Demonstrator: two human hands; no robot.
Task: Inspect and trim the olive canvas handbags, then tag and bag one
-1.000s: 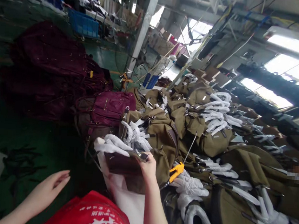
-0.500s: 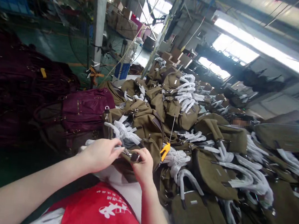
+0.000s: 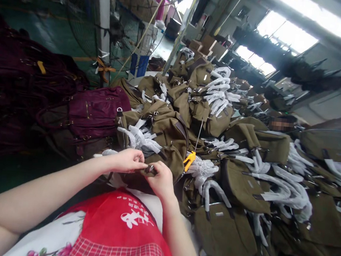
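My left hand (image 3: 129, 160) and my right hand (image 3: 160, 179) meet over a dark brown bag (image 3: 137, 180) on my lap. Both pinch a small metal fitting (image 3: 149, 168) on the bag's top edge, fingers closed around it. Right behind the hands lies an olive canvas bag (image 3: 169, 136) with white paper-wrapped handles (image 3: 141, 138). An orange-handled tool (image 3: 189, 160) with a thin metal rod sticks up from the pile just right of my right hand.
A big heap of olive bags (image 3: 238, 178) with white-wrapped straps fills the right side. Maroon bags (image 3: 96, 111) are stacked at the left on a green floor. A white pillar (image 3: 100, 16) and cardboard boxes stand behind. Another person's head (image 3: 281, 123) shows beyond the heap.
My left hand came up from the lower left and joined my right hand on the bag. The view swung left and down; the hands moved slightly closer together.
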